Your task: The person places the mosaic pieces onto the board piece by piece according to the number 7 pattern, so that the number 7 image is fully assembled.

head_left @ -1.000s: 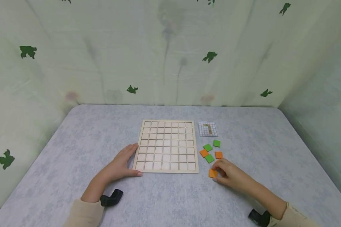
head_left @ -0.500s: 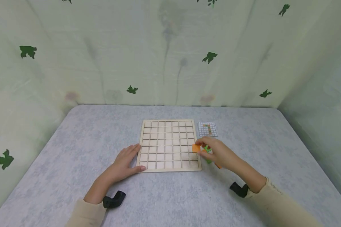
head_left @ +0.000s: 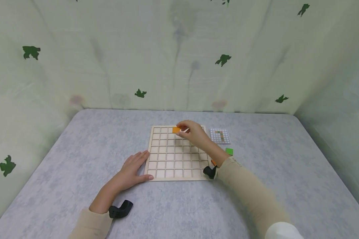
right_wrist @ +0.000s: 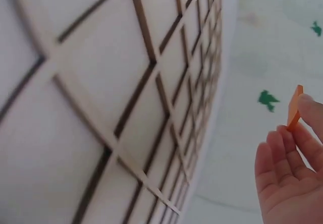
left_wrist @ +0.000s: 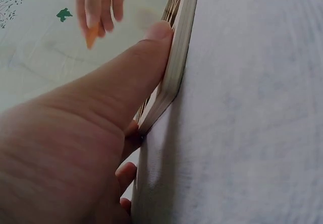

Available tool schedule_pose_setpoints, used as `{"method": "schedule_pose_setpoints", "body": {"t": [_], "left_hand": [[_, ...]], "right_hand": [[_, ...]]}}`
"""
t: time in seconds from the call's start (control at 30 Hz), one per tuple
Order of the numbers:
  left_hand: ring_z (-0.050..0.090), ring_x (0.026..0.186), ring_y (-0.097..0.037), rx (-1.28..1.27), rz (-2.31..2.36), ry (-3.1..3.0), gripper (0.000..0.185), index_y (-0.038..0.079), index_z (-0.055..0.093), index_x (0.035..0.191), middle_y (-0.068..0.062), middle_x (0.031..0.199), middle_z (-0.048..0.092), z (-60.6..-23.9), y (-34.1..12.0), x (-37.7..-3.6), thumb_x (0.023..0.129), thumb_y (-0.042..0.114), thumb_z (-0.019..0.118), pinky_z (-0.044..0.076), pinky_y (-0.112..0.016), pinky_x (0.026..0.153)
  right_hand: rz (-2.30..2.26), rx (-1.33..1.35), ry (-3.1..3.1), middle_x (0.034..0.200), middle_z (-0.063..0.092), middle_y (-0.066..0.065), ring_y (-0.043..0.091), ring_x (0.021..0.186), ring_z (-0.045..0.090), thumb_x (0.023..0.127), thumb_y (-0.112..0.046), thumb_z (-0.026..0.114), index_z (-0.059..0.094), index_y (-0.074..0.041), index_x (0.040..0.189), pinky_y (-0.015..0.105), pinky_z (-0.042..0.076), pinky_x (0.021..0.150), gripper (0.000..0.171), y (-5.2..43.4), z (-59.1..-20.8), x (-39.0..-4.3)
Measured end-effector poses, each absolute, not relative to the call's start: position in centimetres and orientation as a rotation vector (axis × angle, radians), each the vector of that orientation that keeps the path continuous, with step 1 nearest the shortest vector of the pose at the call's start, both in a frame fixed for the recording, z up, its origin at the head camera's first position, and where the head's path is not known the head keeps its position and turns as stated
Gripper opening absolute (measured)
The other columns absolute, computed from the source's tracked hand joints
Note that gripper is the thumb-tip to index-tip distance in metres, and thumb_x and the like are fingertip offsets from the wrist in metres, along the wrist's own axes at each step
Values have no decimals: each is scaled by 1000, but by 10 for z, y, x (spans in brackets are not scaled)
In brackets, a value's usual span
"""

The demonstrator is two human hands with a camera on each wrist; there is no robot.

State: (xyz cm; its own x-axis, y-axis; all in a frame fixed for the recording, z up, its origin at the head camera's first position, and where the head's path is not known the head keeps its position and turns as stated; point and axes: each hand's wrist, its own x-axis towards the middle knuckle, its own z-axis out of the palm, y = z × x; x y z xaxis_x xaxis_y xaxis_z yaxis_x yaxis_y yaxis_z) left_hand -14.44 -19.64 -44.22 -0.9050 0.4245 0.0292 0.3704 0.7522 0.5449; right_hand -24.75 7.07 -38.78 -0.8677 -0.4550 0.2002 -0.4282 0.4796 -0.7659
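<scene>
The right forearm (head_left: 245, 196) smears into blur and covers most of the loose tiles beside the wooden grid board (head_left: 164, 156); only a green tile (head_left: 229, 151) shows whole. The pattern card (head_left: 219, 135) is too small to read. The left hand (left_wrist: 75, 148) overflows its wrist view's edges.
</scene>
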Motion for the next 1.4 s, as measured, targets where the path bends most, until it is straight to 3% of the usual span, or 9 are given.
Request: {"method": "schedule_pose_setpoints", "body": {"t": [0.23, 0.7, 0.9, 1.13, 1.27, 1.4], "left_hand": [[14, 132, -35, 650, 864, 2844, 91, 1, 25, 141, -14, 145, 22, -442, -195, -146, 75, 49, 66, 4, -48, 104], [14, 132, -35, 622, 880, 2852, 91, 1, 26, 141, -15, 145, 23, -443, -196, -144, 75, 49, 66, 4, -48, 104], [14, 132, -35, 625, 884, 2859, 91, 1, 26, 141, -15, 145, 24, -444, -198, -144, 75, 51, 65, 4, -48, 104], [14, 132, -34, 624, 891, 2855, 91, 1, 26, 141, -14, 145, 24, -443, -196, -144, 75, 49, 66, 4, -47, 104], [14, 132, -35, 620, 882, 2858, 91, 1, 26, 141, -15, 145, 24, -443, -195, -145, 75, 48, 67, 4, -47, 104], [15, 132, -35, 614, 877, 2862, 92, 1, 26, 141, -15, 145, 24, -444, -195, -145, 74, 48, 67, 4, -47, 104]], "right_hand": [[-1277, -620, 2635, 104, 58, 4, 15, 91, 53, 85, -11, 64, 60, -5, 110, 24, 44, 79, 26, 49, -409, -270], [-998, -595, 2718, 88, 51, 2, 16, 79, 47, 85, -18, 63, 62, -12, 104, 28, 41, 68, 19, 36, -418, -272], [-996, -602, 2686, 93, 53, 1, 15, 83, 48, 86, -16, 62, 63, -15, 113, 27, 42, 71, 27, 37, -415, -271], [-1194, -572, 2585, 108, 54, 6, 18, 96, 50, 87, -17, 62, 50, -13, 129, 31, 43, 80, 44, 50, -402, -267], [-1323, -674, 2581, 119, 51, 10, 21, 105, 49, 87, -19, 61, 46, -13, 132, 32, 41, 86, 48, 68, -388, -264], [-1384, -798, 2653, 123, 49, 5, 22, 110, 47, 85, -23, 63, 44, -14, 133, 31, 39, 91, 53, 93, -374, -253]]}}
